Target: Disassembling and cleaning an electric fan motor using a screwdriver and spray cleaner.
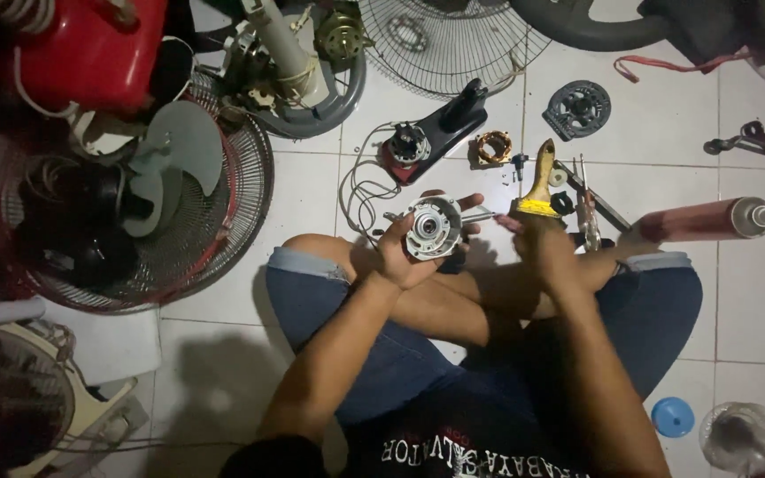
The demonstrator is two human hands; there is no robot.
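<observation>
Held part: a round, silver fan motor housing (433, 227) is held above the crossed legs, just over the floor (489, 115), near the middle of the view.
Axis: its flat round face is turned up toward the camera; a thin metal shaft (480, 214) is seen sticking out sideways to the right, so the long axis runs roughly level, left to right.
Left hand: the left hand (405, 248) is cupped under and around the housing, its grip closed on it, fingers curled over the far rim.
Right hand: the right hand (537, 235) is closed on a paintbrush (539, 181); the wooden handle points away from the person and slightly right, and the yellow band sits just above the fingers. The bristles are hidden by the hand.
Can: a red spray can (706, 220) with a white cap lies on its side to the right, cap pointing right; what is printed on it cannot be made out.
Small parts: a black and red motor base (436, 137), a copper-wound coil (493, 147) and a dark round part (577, 108) lie beyond the hands; a blue cap (673, 416) lies by the right knee.
Surface: white floor tiles with dark joints, dimly lit.
Room: fan guards (453, 44) and a grey fan blade (170, 164) are crowded along the left and the far side.
</observation>
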